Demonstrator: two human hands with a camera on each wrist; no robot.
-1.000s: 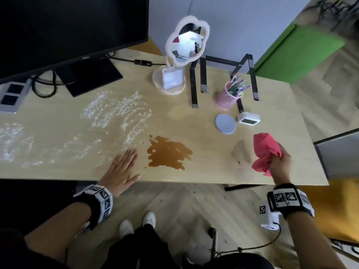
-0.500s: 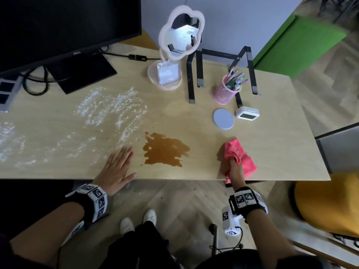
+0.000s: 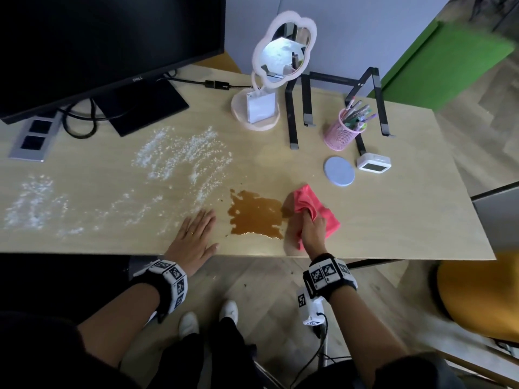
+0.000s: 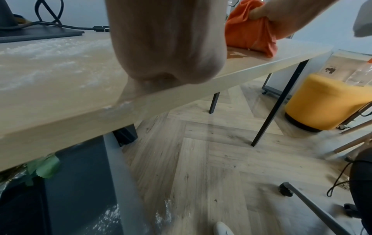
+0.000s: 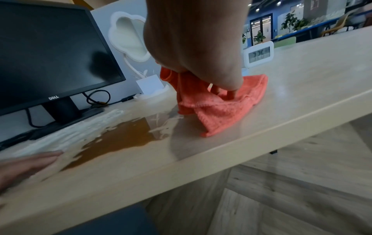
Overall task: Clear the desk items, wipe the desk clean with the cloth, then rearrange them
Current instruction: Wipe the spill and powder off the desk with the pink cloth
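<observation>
My right hand [image 3: 310, 224] grips a bunched pink cloth [image 3: 310, 199] and holds it down on the wooden desk [image 3: 393, 220], right at the right edge of a brown liquid spill [image 3: 254, 217]. In the right wrist view the cloth [image 5: 217, 105] touches the desk beside the spill [image 5: 120, 136]. My left hand [image 3: 196, 234] lies flat with straight fingers on the desk, left of the spill. White powder [image 3: 179, 155] is scattered over the left half. A round grey coaster [image 3: 339, 171], a small white clock [image 3: 373, 163], a pink pen cup [image 3: 342, 133] and a cloud-shaped mirror [image 3: 283, 51] stand behind.
A black monitor [image 3: 98, 37] with its base and cables fills the back left, beside a grey socket panel [image 3: 36, 136]. A black laptop stand [image 3: 337, 80] sits at the back right. A yellow stool [image 3: 477, 299] stands on the floor to the right of the desk.
My right hand has brought the cloth down from the desk's right part and leftward to the spill's edge. The left hand has stayed flat on the desk.
</observation>
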